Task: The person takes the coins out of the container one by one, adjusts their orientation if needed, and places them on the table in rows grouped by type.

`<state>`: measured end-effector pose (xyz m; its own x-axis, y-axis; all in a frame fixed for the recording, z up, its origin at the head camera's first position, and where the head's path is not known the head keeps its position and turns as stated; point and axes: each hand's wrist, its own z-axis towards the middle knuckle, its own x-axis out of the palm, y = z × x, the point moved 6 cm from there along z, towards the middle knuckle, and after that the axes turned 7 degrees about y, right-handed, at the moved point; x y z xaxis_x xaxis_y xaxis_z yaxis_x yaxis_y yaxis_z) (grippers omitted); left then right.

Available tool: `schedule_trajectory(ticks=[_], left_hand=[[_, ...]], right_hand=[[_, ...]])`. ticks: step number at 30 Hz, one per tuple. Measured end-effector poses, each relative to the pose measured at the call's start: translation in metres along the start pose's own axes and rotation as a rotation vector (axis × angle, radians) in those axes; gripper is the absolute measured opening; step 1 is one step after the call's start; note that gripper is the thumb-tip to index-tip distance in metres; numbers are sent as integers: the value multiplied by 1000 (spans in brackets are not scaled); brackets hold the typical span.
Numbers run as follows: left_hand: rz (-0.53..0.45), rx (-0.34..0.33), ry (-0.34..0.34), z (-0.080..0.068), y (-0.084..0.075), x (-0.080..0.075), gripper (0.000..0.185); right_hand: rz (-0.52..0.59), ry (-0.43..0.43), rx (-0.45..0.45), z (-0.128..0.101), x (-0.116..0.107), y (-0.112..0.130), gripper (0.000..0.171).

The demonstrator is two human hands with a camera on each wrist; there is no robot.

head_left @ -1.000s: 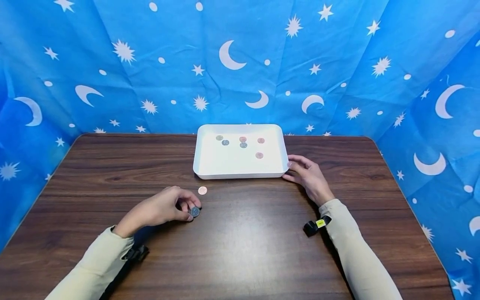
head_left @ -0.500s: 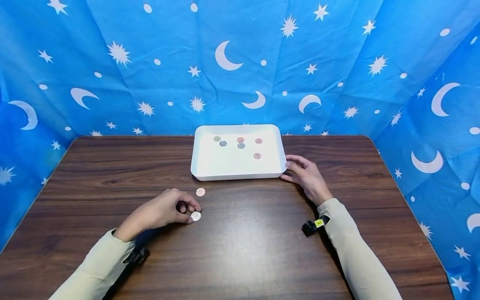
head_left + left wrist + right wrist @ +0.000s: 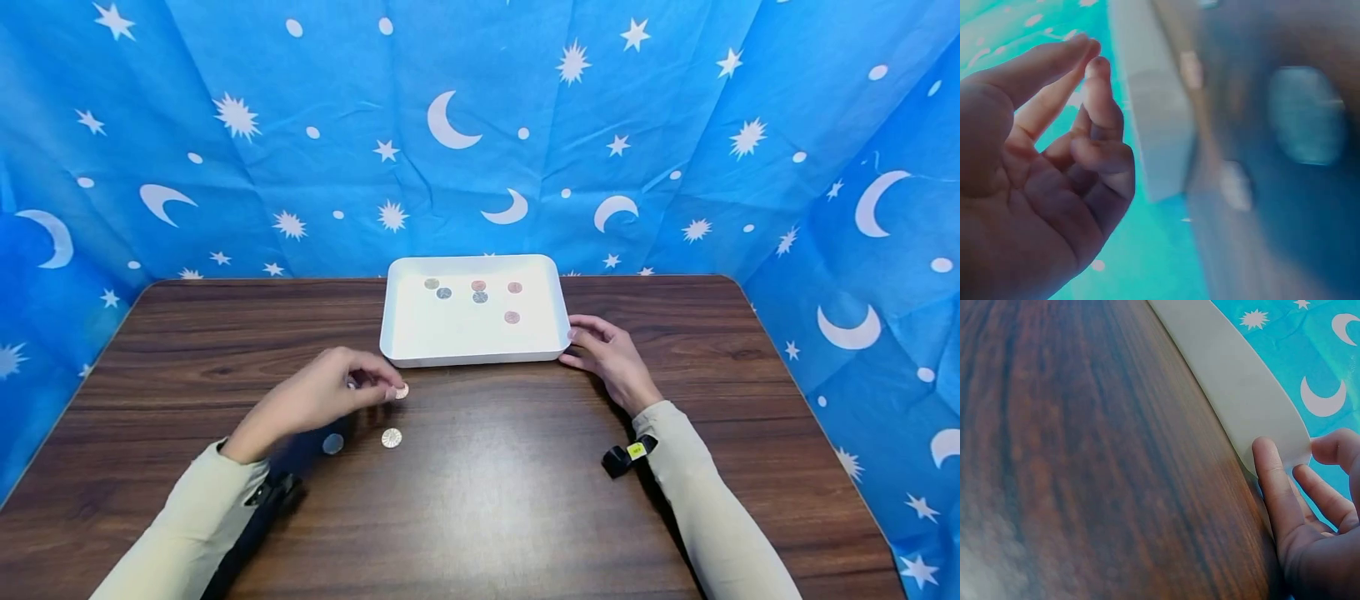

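Well, the right hand [image 3: 613,360] has its grip round the white tray [image 3: 465,362] corner, likely so it won't slide. Six coins [image 3: 512,317] sit inside. Before the tray, the left hand [image 3: 318,397] bends to one coin [image 3: 403,391]; I can't tell whether it's pinched. Two loose coins [image 3: 392,437] lie farther out. The yellow tag [image 3: 637,451] looks unreadable.

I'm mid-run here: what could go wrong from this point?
First, the partly covered coin at the left hand's fingertips may slip or skid, since such a thin disc offers little edge to grip. Second, the left wrist could brush the grey coin below it and shift it. Third, the right hand touches the tray corner, so a nudge might slide the loose coins inside.
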<state>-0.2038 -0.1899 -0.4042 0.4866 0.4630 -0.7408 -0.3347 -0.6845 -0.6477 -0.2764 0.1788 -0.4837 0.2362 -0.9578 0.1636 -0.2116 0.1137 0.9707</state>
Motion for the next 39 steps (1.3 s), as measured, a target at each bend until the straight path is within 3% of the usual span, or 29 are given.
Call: schedule_trajectory(ticks=[6,9,19,24,29,34,39], left_hand=[[35,2,-119,29,-21,-23,13],[7,-13,-142,48,-26,-28,15],[-276,-7,-226,116,-37,-34,19],[-323,-106,-183,151,-32,-22,25],[-288,-193,-109,179,-29,-1,25],[-218,-234,-120,195,-22,17,24],[-96,-262,-145,203,-27,27,22]], right_hand=[[-3,-1,4,1,-2,-2,42],[2,-2,6,3,-3,-4,42],[16,-8,6,4,-4,-6,40],[17,-2,1,5,-4,-4,41],[18,3,-3,4,-4,-3,42],[26,19,-13,4,-2,-2,42],[27,14,-17,3,-4,0,42]])
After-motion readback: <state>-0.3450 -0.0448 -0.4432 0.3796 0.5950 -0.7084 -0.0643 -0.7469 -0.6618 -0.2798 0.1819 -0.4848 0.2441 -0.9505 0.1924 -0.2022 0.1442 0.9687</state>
